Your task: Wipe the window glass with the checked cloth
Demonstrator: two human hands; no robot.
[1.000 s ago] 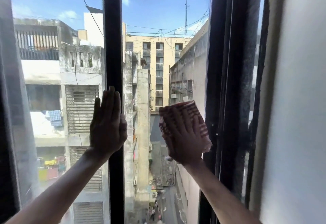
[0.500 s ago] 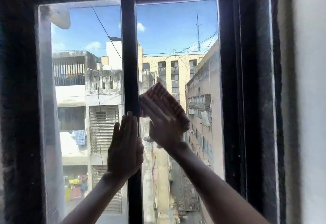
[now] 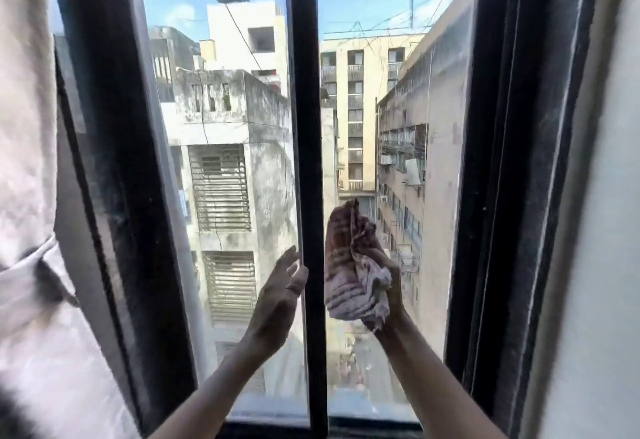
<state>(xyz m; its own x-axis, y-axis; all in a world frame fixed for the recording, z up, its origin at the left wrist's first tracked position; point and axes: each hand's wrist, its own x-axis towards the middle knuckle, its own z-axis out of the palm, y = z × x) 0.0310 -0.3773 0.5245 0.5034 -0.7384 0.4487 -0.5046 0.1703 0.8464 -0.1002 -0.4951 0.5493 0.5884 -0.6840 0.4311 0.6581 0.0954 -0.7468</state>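
Note:
The window has two tall glass panes, a left pane (image 3: 225, 109) and a right pane (image 3: 391, 92), split by a dark upright bar (image 3: 306, 127). My right hand (image 3: 389, 291) grips a bunched red-and-white checked cloth (image 3: 349, 265) low in front of the right pane, with the cloth turned toward me. Whether the cloth touches the glass I cannot tell. My left hand (image 3: 277, 293) is open with fingers spread, just left of the bar, its fingertips near the bar's edge. It holds nothing and wears a ring.
A thick dark frame (image 3: 498, 161) borders the panes on both sides and along the sill (image 3: 363, 428). A pale curtain (image 3: 31, 196) hangs at the far left. A light wall (image 3: 609, 231) stands at the right. Buildings and a street lie beyond the glass.
My right hand came down from mid-pane to the lower right pane and the cloth bunched up, no longer flat. My left hand lifted its palm off the bar. The view shifted closer and lower.

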